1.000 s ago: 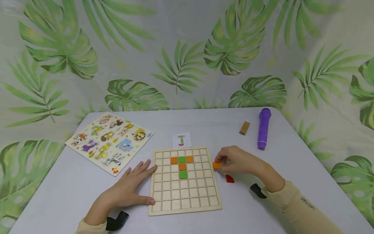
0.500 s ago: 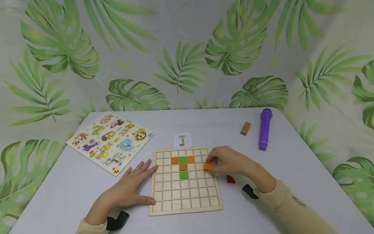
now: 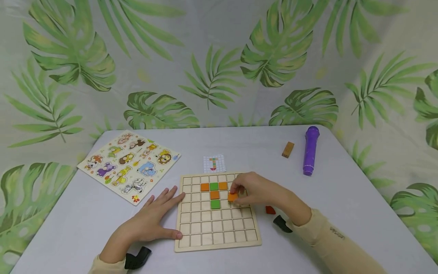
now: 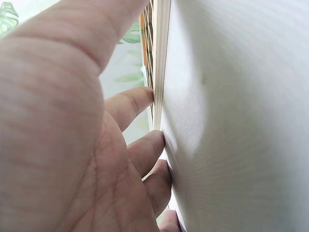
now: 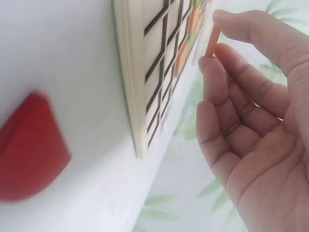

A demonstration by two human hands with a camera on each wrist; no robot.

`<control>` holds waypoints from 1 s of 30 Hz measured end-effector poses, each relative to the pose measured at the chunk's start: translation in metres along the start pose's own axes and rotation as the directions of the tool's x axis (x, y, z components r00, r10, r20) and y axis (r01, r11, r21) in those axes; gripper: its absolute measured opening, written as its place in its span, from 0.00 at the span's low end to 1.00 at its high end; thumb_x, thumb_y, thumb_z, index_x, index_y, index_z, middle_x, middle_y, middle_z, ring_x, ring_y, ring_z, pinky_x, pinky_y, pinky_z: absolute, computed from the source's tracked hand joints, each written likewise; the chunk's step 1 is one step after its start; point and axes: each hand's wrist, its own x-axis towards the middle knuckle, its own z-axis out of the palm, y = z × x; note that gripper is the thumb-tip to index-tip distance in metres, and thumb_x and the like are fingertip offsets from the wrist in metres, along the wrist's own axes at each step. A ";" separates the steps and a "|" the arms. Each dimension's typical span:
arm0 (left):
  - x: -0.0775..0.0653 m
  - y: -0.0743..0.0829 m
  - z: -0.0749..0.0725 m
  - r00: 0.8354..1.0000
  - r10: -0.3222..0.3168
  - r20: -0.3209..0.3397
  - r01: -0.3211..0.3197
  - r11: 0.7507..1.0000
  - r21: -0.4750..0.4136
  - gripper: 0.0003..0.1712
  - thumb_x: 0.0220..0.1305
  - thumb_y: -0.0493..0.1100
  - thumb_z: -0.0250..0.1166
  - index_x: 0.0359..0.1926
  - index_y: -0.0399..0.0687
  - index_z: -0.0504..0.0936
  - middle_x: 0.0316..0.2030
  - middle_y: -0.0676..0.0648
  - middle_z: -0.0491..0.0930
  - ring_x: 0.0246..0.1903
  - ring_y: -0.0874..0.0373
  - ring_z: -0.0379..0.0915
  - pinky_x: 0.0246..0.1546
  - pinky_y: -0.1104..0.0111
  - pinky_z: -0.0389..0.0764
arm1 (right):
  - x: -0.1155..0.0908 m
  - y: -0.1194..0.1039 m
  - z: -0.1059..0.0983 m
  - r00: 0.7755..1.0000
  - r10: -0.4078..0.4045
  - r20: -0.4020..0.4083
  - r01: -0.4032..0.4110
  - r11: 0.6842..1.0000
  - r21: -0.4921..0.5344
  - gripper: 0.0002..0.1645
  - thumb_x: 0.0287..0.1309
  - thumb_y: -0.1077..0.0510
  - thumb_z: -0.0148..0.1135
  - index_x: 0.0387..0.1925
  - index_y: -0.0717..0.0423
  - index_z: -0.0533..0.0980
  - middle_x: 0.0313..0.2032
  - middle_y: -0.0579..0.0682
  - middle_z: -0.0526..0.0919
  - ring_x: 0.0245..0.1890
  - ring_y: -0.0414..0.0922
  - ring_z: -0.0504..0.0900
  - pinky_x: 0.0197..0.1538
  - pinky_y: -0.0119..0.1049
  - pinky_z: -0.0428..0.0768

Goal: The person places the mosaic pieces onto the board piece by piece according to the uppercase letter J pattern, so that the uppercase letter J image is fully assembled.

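Note:
A square wooden grid board (image 3: 205, 239) lies on the table with orange and green square tiles forming a T in its upper half. My right hand (image 3: 256, 188) pinches an orange square tile (image 3: 232, 197) between thumb and fingers above the board's right side; in the right wrist view that tile (image 5: 212, 41) is seen edge-on. My left hand (image 3: 150, 219) rests at the board's left edge, fingers spread, thumb and index finger touching the rim. Right of the board lies a red quarter-round piece (image 3: 270, 210), partly behind my right hand's wrist.
Behind the board is a small printed pattern card (image 3: 214, 163). An animal puzzle board (image 3: 128, 167) lies at the left. A small wooden block (image 3: 288, 149) and a purple microphone-shaped toy (image 3: 310, 151) are at the back right. A leaf-patterned cloth hangs behind the table.
My right hand has carried the orange tile leftward, from beside the board's right edge to over its grid. My left hand has stayed in place.

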 end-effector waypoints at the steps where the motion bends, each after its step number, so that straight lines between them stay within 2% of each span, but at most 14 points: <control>1: 0.000 0.000 0.000 1.000 -0.001 0.000 0.001 1.000 -0.001 0.67 0.49 0.75 0.79 0.84 0.57 0.62 0.87 0.39 0.49 0.85 0.30 0.41 0.79 0.25 0.41 | 0.001 -0.001 0.001 1.000 -0.004 0.005 0.004 1.000 0.000 0.10 0.60 0.57 0.79 0.42 0.51 0.86 0.40 0.40 0.85 0.39 0.40 0.82 0.45 0.30 0.84; 7: 0.000 -0.001 0.000 1.000 -0.006 0.004 0.006 1.000 -0.003 0.67 0.49 0.75 0.79 0.84 0.57 0.62 0.87 0.40 0.49 0.85 0.31 0.41 0.79 0.26 0.40 | 0.008 -0.009 0.006 0.997 -0.076 0.017 0.076 0.997 -0.031 0.08 0.62 0.56 0.78 0.40 0.51 0.86 0.38 0.41 0.86 0.37 0.38 0.81 0.44 0.27 0.83; 12: 0.000 -0.002 0.000 1.000 -0.007 0.002 0.007 1.000 0.001 0.67 0.49 0.76 0.78 0.84 0.58 0.62 0.87 0.40 0.49 0.85 0.31 0.41 0.79 0.26 0.41 | 0.015 -0.014 0.012 0.990 -0.137 0.020 0.137 0.990 -0.019 0.08 0.62 0.57 0.78 0.41 0.54 0.86 0.38 0.43 0.86 0.37 0.38 0.82 0.44 0.26 0.83; 18: 0.000 -0.003 0.001 1.000 -0.007 0.002 0.007 1.000 -0.001 0.67 0.49 0.76 0.78 0.84 0.58 0.62 0.87 0.40 0.49 0.86 0.31 0.40 0.79 0.26 0.40 | 0.020 -0.023 0.017 0.991 -0.130 0.035 0.130 0.991 0.002 0.07 0.61 0.59 0.78 0.40 0.53 0.87 0.37 0.42 0.86 0.37 0.38 0.81 0.44 0.27 0.84; 24: 0.001 -0.003 0.001 1.000 -0.012 0.006 0.012 1.000 0.007 0.68 0.49 0.76 0.78 0.85 0.59 0.61 0.87 0.41 0.49 0.86 0.32 0.40 0.79 0.26 0.41 | 0.022 -0.028 0.022 0.992 -0.114 0.063 0.114 0.993 0.005 0.08 0.60 0.58 0.79 0.39 0.53 0.88 0.35 0.42 0.85 0.33 0.35 0.79 0.39 0.25 0.82; 30: 0.001 -0.004 0.001 1.000 -0.014 0.010 0.014 1.000 0.003 0.68 0.49 0.76 0.78 0.85 0.59 0.61 0.87 0.41 0.48 0.86 0.32 0.40 0.79 0.26 0.40 | 0.022 -0.033 0.024 0.989 -0.124 0.085 0.126 0.992 -0.020 0.07 0.60 0.57 0.79 0.38 0.53 0.88 0.35 0.44 0.86 0.32 0.35 0.78 0.38 0.24 0.79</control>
